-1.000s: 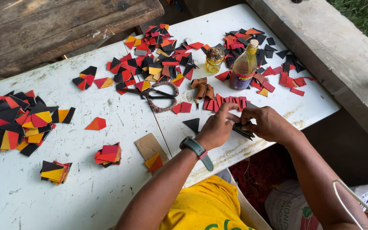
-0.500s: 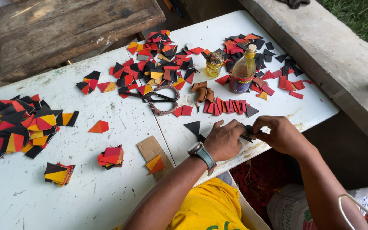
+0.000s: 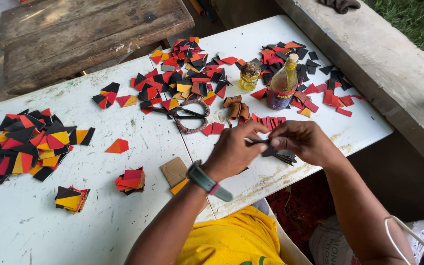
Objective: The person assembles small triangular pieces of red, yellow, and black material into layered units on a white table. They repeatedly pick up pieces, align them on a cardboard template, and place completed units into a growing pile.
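Both hands meet over the near edge of a white table [image 3: 99, 206]. My left hand [image 3: 234, 147], with a grey watch on its wrist, pinches one end of a small black piece [image 3: 260, 142]. My right hand [image 3: 303, 142] grips the other end of that piece and also holds a small stack of black pieces [image 3: 283, 156] under its fingers. A row of red pieces [image 3: 266, 120] lies just beyond the hands.
Scissors [image 3: 185, 115] with wrapped handles lie mid-table. A glue bottle [image 3: 281, 86] and a small jar [image 3: 249, 75] stand behind. Piles of black, red and yellow triangles [image 3: 25, 142] lie left, and more pieces [image 3: 187, 68] lie far. A wooden bench [image 3: 79, 34] and concrete ledge [image 3: 384, 59] border the table.
Both hands lifted slightly off the table and drew together, the left fingers now pinching the black piece. The view shifted a little.
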